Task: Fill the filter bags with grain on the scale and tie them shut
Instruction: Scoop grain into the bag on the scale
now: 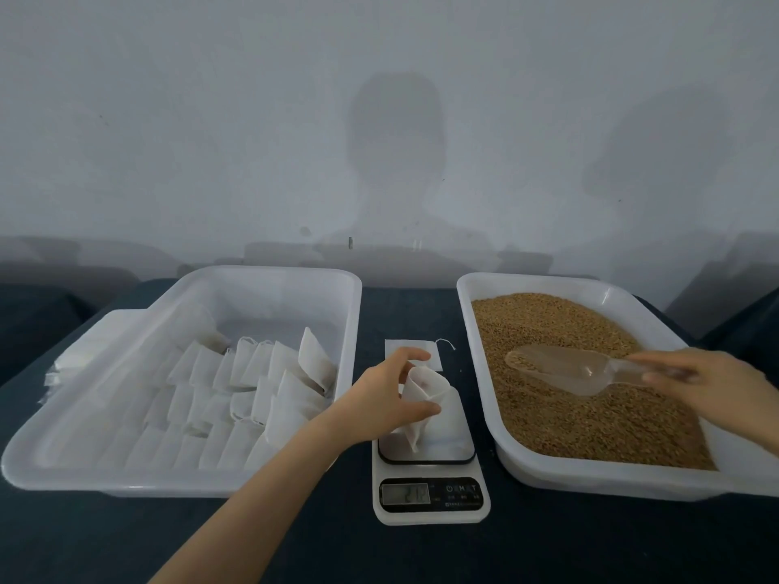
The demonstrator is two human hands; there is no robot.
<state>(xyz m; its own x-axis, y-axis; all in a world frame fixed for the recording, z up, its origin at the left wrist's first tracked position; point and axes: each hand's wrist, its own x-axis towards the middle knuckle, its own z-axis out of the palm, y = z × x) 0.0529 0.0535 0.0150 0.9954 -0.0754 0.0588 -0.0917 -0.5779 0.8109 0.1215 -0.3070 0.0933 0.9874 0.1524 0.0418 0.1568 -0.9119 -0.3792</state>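
At center frame, a person's left hand (379, 400) grips a white filter bag (421, 394) on the platform (455, 440) of a small digital kitchen scale (430, 512). Thumb and fingers curl round the bag's upper part and hold its mouth open and upright. The scale's display (405, 494) is lit, its digits too blurred to read with certainty.

At right, the right hand (712, 385) closes its fingers round the handle of a clear plastic scoop (560, 366). The bowl of the scoop points toward the middle of the frame, low over the brown grain (590, 423) that fills a white plastic tray (548, 478). Whether the scoop carries grain or touches the heap cannot be told through the clear plastic.

At left, a second white tray (126, 484) holds rows of white bags (236, 398), packed side by side toward its right end. A stack of flat bags (80, 356) lies just outside that tray's far left rim. One more flat bag (400, 346), its drawstring trailing to the right, lies just behind the scale, between the two trays.

Everything rests on a dark blue table (421, 554) set against a pale grey wall (168, 120), where a person's shadow (396, 162) falls at upper center.
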